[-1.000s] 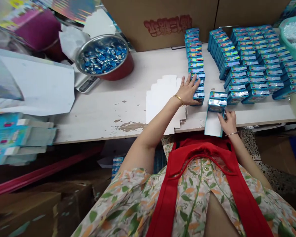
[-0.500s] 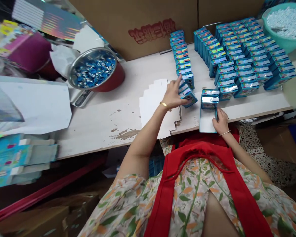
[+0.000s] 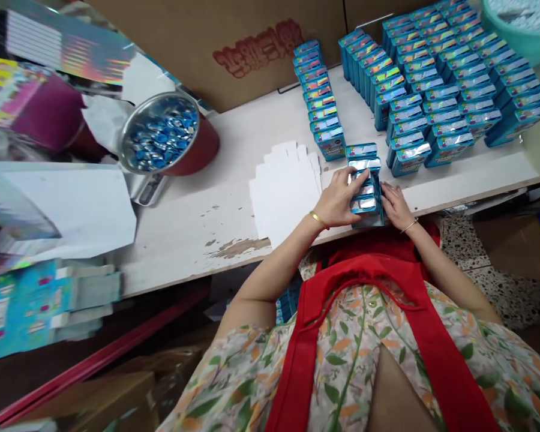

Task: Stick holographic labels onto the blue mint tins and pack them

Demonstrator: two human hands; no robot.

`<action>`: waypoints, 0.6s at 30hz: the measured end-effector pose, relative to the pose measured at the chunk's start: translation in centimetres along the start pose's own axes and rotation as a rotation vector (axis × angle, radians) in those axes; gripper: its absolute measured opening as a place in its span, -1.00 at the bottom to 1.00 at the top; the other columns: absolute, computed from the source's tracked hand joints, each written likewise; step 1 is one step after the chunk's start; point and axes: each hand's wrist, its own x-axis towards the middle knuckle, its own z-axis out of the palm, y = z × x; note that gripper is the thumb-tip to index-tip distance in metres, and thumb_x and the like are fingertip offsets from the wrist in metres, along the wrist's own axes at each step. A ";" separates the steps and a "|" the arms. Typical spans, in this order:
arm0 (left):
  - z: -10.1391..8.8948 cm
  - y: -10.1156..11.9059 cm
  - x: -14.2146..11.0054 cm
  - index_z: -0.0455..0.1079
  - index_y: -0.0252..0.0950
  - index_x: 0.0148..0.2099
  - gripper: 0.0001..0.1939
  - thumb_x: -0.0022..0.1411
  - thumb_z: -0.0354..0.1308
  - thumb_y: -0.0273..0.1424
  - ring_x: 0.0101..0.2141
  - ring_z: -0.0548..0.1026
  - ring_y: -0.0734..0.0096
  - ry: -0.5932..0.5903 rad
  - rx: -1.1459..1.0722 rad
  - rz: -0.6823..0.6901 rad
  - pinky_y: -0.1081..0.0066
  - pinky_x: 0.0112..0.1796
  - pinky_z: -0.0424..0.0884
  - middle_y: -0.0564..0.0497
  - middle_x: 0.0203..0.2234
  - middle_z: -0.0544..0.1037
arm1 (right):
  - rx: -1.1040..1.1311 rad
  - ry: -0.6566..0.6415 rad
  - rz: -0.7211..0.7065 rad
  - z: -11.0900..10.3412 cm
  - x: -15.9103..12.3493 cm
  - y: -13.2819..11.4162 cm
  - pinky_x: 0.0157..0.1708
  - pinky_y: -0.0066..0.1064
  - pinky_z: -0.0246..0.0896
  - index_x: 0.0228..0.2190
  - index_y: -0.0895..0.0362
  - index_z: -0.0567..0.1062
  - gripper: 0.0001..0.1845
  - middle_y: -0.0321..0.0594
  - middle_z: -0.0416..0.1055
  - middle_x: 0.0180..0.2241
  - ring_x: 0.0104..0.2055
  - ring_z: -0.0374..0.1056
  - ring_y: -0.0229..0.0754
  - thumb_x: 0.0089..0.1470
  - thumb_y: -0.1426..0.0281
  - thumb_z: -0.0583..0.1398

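My left hand (image 3: 342, 198), with a gold bracelet at the wrist, is closed around a few small blue boxes (image 3: 363, 205). These boxes are inside an open blue carton (image 3: 369, 222) with a white inside, at the table's front edge. Other blue boxes (image 3: 360, 150) stand at the carton's far end. My right hand (image 3: 395, 207) grips the carton's right wall, its fingertips partly hidden. Left of the carton lie fanned white card sheets (image 3: 283, 192). Just beyond it runs a row of upright blue boxes (image 3: 320, 99).
Several rows of blue boxes (image 3: 450, 90) fill the right rear. A steel pan (image 3: 202, 138) of blue foil pieces stands at left, a teal basin (image 3: 517, 36) at far right. Behind is a large cardboard box (image 3: 184, 54); flat printed cartons (image 3: 31, 306) lie at lower left.
My left hand has brought the small blue boxes from beside the row to the right, into the carton. My right hand stays at the carton's side. The view has shifted slightly.
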 end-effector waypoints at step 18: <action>-3.5 -9.8 6.7 0.05 -0.15 0.44 -0.07 0.18 0.10 0.19 0.48 -0.31 -0.15 0.096 0.157 -0.392 -0.42 0.32 -0.44 0.02 0.48 0.03 | -0.044 0.163 -0.107 0.8 -1.1 -0.1 0.41 0.16 -0.03 0.28 0.23 0.30 -0.35 0.09 0.33 0.29 0.38 0.21 0.04 0.33 0.13 -0.03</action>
